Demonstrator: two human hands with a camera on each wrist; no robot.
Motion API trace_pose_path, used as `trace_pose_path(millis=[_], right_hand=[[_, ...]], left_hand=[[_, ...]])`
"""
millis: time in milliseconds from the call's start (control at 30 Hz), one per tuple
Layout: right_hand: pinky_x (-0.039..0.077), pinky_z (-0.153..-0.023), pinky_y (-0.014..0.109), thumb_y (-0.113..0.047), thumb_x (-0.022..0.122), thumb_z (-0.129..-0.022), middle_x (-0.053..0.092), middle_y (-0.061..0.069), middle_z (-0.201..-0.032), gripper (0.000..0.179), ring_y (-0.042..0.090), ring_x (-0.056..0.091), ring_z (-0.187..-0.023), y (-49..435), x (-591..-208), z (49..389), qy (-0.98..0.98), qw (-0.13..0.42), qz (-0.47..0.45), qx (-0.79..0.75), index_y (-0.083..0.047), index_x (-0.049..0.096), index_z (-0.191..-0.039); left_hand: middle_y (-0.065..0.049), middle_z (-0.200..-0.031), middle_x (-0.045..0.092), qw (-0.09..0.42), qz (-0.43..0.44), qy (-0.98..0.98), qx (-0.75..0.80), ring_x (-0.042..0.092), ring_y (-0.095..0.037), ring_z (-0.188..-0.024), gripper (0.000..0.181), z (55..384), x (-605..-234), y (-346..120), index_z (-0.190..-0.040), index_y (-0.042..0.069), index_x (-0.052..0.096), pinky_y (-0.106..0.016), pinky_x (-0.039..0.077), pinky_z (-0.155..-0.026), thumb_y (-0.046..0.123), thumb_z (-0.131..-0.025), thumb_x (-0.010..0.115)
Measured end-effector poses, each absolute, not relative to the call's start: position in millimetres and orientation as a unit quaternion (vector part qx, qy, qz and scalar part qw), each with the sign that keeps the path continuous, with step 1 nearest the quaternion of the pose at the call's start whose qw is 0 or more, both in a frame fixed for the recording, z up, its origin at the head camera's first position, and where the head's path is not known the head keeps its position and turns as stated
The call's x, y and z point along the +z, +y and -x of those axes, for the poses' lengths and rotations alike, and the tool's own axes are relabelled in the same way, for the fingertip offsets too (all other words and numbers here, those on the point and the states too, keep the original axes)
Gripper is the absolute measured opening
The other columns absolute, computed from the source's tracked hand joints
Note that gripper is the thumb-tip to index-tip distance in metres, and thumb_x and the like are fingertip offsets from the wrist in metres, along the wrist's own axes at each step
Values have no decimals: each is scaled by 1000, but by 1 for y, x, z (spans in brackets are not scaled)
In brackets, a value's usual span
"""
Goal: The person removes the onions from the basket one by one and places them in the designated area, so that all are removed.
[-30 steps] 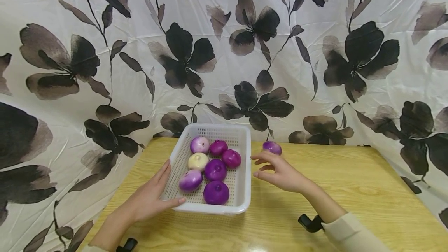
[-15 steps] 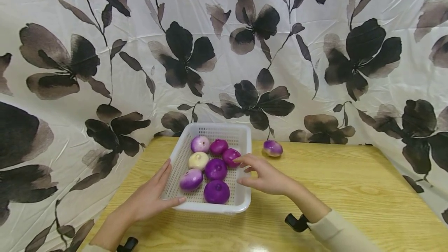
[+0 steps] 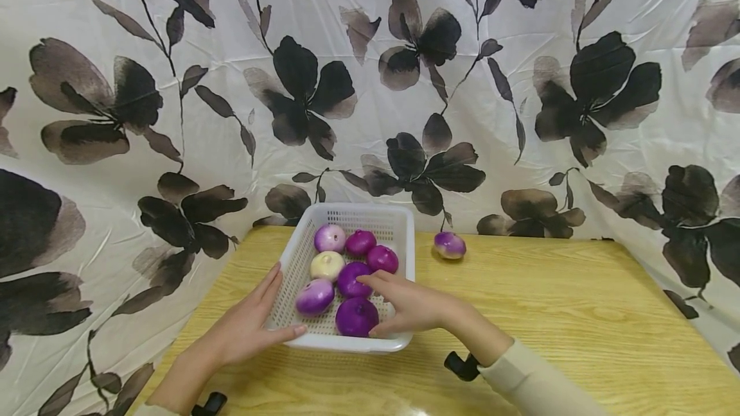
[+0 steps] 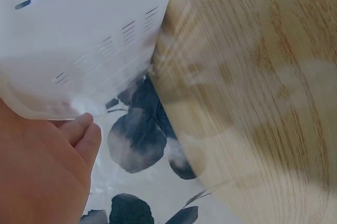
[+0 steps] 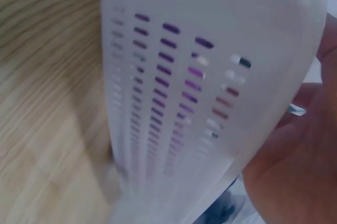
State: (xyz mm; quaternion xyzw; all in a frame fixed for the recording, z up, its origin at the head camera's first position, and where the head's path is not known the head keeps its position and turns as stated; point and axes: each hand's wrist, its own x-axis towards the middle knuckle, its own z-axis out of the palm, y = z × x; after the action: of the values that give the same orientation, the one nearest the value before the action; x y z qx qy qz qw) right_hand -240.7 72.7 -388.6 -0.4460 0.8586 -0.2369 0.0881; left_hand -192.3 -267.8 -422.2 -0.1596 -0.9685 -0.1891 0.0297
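The right hand (image 3: 412, 303) has been brought from beside the white basket (image 3: 332, 343) over its rim, then nearer the person; its fingers are spread, with a fingertip at the middle purple onion (image 3: 349, 281) and the thumb beside the near purple onion (image 3: 354, 317); no firm hold is shown, and contact cannot be told. The left hand (image 3: 248, 332) is kept at the opposite side, well apart from the right, its extended fingers laid along the wall and its thumb on the near rim; the basket appears steadied thereby. The loose onion (image 3: 449, 245) is left on the table (image 3: 549, 300) beyond the right hand; the seven basketed onions lie unshifted, so work is judged to be at the reaching stage.
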Motion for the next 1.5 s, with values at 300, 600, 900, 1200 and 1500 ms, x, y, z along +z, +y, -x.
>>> trace_pose_path(millis=[300,600,900,1200,1500], right_hand=[[49,-106,32,-35,84,-83,59,11,-138,85,20,61,-121,52,-391,243,873,65,461,-144,-5,45,-152],[55,-97,39,-54,81,-83,60,1,-137,82,20,64,-120,35,-404,246,910,70,403,-63,-20,51,-151],[54,-99,42,-64,76,-82,63,0,-136,75,22,63,-123,25,-408,248,927,63,371,3,-24,57,-143],[54,-97,38,-62,76,-84,70,-2,-120,62,18,65,-118,19,-410,256,927,62,370,9,-24,62,-130],[53,-101,40,-61,73,-87,67,1,-132,71,20,63,-123,19,-410,263,925,54,376,-16,-22,56,-143]], left_hand=[[-12,-172,3,31,161,-968,-188,27,-45,-150,119,191,-421,-268,-162,-2,16,-64,36,-113,78,-85,61],[-13,-172,5,34,166,-967,-191,27,-45,-150,119,191,-421,-269,-162,-3,16,-64,36,-114,77,-86,61],[-14,-172,5,33,166,-968,-187,28,-46,-149,119,196,-418,-270,-162,-3,16,-64,36,-113,77,-86,60],[-16,-171,6,35,177,-968,-177,27,-47,-149,119,207,-418,-273,-161,-5,17,-64,36,-113,77,-86,60],[-16,-171,5,34,184,-966,-179,27,-47,-149,119,218,-421,-278,-160,-6,18,-63,35,-114,77,-86,60]])
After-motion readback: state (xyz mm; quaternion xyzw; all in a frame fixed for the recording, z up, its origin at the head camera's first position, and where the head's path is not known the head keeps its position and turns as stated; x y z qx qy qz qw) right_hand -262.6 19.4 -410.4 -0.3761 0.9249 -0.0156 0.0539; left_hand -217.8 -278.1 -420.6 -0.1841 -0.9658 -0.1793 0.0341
